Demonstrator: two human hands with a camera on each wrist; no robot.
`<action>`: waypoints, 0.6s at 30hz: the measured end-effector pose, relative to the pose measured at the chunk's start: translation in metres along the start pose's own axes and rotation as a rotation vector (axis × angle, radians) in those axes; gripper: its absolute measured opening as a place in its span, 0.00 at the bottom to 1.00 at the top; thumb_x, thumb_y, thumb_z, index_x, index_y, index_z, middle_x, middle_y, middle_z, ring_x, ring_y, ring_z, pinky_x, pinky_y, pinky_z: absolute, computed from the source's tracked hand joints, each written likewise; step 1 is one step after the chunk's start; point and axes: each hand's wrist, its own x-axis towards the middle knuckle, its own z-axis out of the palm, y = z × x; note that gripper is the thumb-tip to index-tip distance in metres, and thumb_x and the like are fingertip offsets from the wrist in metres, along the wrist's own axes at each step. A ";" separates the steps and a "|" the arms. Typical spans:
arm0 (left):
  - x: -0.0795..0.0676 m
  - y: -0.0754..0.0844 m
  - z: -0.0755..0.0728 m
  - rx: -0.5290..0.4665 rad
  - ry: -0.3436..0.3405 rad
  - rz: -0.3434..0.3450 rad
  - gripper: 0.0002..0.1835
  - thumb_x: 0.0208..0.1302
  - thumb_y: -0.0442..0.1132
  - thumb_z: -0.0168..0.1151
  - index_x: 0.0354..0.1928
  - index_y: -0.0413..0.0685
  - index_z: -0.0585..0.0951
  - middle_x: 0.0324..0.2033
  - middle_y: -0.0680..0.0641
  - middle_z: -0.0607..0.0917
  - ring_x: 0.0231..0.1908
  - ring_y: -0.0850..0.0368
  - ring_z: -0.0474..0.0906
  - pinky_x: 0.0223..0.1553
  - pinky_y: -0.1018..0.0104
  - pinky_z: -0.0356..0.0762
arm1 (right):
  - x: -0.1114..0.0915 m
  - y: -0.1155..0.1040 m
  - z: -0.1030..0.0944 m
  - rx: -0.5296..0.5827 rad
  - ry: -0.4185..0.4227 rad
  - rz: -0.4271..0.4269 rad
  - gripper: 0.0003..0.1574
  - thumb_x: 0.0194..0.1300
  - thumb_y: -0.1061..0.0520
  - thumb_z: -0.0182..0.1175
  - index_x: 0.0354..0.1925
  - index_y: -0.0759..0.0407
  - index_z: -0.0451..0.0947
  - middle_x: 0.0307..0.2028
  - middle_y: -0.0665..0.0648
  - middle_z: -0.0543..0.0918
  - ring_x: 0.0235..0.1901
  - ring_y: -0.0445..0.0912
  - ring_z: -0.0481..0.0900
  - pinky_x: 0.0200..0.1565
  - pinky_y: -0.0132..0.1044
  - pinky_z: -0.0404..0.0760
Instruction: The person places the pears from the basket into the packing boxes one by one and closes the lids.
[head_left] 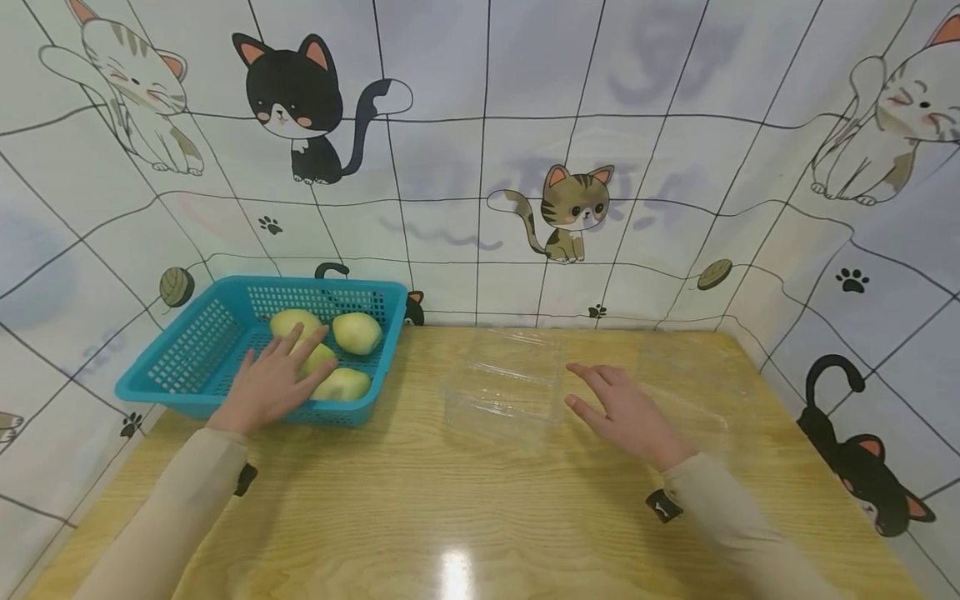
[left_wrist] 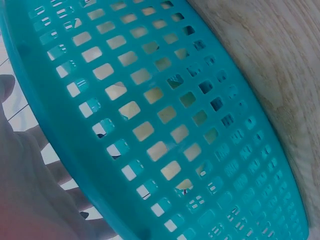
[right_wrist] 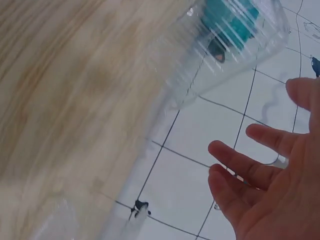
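Observation:
A blue-green plastic basket (head_left: 386,350) with slotted walls stands at the back left of the table. Several pale yellow-green round fruits (head_left: 357,333) lie in its right half. My left hand (head_left: 273,383) reaches over the front rim with fingers spread, overlapping some fruits in the head view. From the left wrist the fruits show only through the slots of the basket wall (left_wrist: 120,75). Right of the basket is a clear, ribbed plastic box (head_left: 502,400). Close to its right side hovers my right hand (head_left: 622,408), fingers apart and holding nothing; the right wrist view shows the same hand (right_wrist: 270,175) relaxed.
More clear plastic (head_left: 693,367), hard to make out, lies at the back right, partly behind the right hand. The wooden table (head_left: 420,500) meets a wall covering (head_left: 450,167) with printed cats and grid lines at the back and sides.

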 end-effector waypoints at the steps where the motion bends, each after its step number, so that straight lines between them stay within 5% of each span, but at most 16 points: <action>1: 0.000 0.000 0.000 0.000 0.002 0.002 0.40 0.71 0.67 0.37 0.76 0.53 0.51 0.72 0.30 0.49 0.66 0.23 0.47 0.58 0.23 0.41 | 0.001 -0.002 0.002 0.016 0.000 0.003 0.35 0.73 0.43 0.51 0.69 0.59 0.62 0.61 0.68 0.71 0.62 0.65 0.65 0.57 0.64 0.66; 12: 0.003 0.004 -0.003 -0.004 0.000 0.011 0.40 0.71 0.66 0.38 0.74 0.48 0.56 0.70 0.30 0.53 0.66 0.27 0.52 0.59 0.25 0.45 | 0.011 0.003 0.025 0.236 -0.062 0.094 0.31 0.73 0.48 0.53 0.65 0.65 0.65 0.44 0.61 0.82 0.44 0.54 0.80 0.46 0.51 0.79; 18: 0.004 0.004 -0.010 0.005 0.002 0.014 0.40 0.71 0.66 0.37 0.73 0.44 0.58 0.69 0.28 0.56 0.65 0.29 0.56 0.60 0.27 0.47 | 0.010 0.007 0.033 0.383 -0.109 0.167 0.29 0.72 0.53 0.54 0.64 0.67 0.65 0.45 0.64 0.81 0.42 0.55 0.82 0.44 0.49 0.80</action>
